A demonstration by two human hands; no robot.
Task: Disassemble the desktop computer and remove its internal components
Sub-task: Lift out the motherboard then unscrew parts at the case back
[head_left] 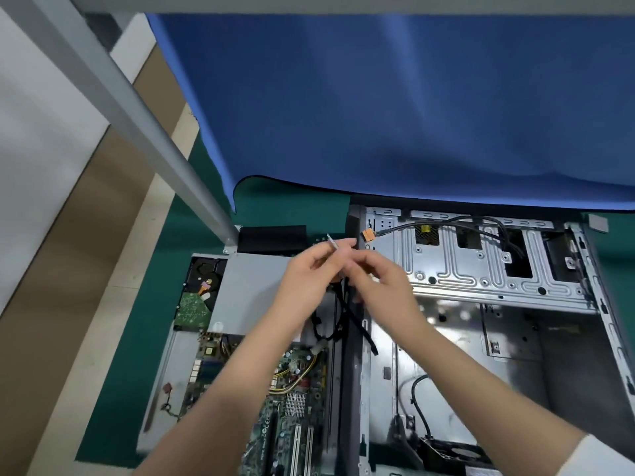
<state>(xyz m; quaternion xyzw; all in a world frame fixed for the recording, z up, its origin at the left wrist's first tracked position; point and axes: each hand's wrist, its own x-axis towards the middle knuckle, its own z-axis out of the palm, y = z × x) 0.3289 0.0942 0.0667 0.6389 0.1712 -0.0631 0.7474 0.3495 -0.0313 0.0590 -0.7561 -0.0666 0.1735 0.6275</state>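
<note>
Two bare hands met above the gap between two opened computers that lay on a green mat point(130, 389). The left hand point(305, 280) had its fingers curled and pinched a thin, light-coloured strip point(332, 242) that stuck up and to the left from its fingertips. The right hand point(381, 280) was also curled, its fingertips close against those of the left, and it seemed to hold the upper end of the black cables point(350, 317); the picture was blurred there, so the exact grip could not be told. The cables hung down from both hands, flat and ribbon-like, and fell beside the dark edge of the right case.

That empty metal case point(481, 269), on the right, was of dull grey sheet steel with pressed ribs and round holes, and it looked scratched on its floor. A round black cable point(446, 223) with an orange plug point(368, 234) ran along its upper wall. On the left, under the left forearm, lay the second chassis with a green motherboard point(292, 400), a silver finned heatsink point(294, 403), yellow wires, a smooth grey power supply box point(251, 286) and a hard drive point(199, 293) with a green board. A blue cloth point(378, 97), soft and folded, hung behind, and a grey metal post point(137, 115) crossed at the left
</note>
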